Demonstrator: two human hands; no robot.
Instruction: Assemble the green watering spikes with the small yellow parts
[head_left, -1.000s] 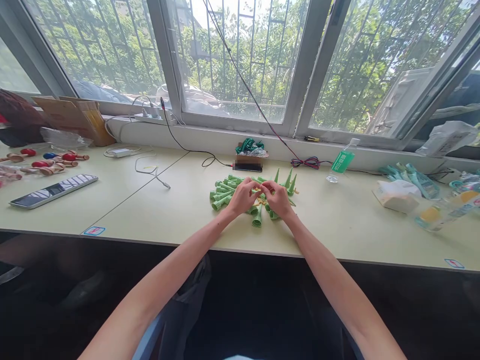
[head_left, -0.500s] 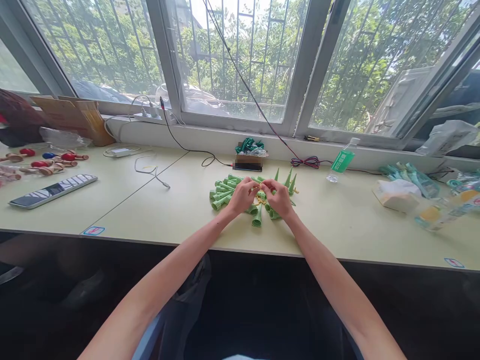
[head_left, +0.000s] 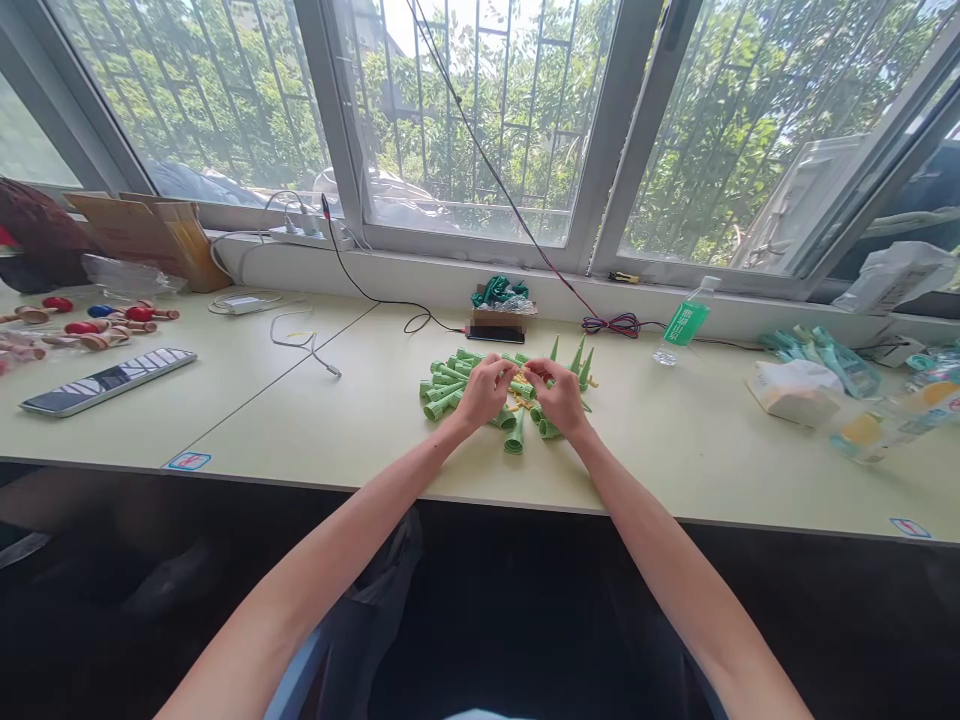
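Several green cones (head_left: pixel 444 392) lie in a pile on the pale table (head_left: pixel 360 425), some with their round open ends toward me. Three of them stand point up at the pile's right (head_left: pixel 577 355). Small yellow pieces (head_left: pixel 520 402) are scattered in the middle, below my fingers. My left hand (head_left: pixel 486 392) is over the pile, thumb and fingers pinched together. Facing it, my right hand (head_left: pixel 556 394) is pinched too, its fingertips close to the left ones. Whatever sits between the fingertips is too small to make out.
Behind the pile, a small box with a green bundle (head_left: pixel 501 293) stands by a dark phone-like device (head_left: pixel 495 334). A water bottle (head_left: pixel 685 322) and tissue pack (head_left: pixel 795 390) are to the right. At left lie a long dark case (head_left: pixel 109 382), a cable (head_left: pixel 306 345) and wooden toys (head_left: pixel 97 328).
My fingertips have shifted slightly and parted a little over the pile. The cones and everything else on the table stay as they were.
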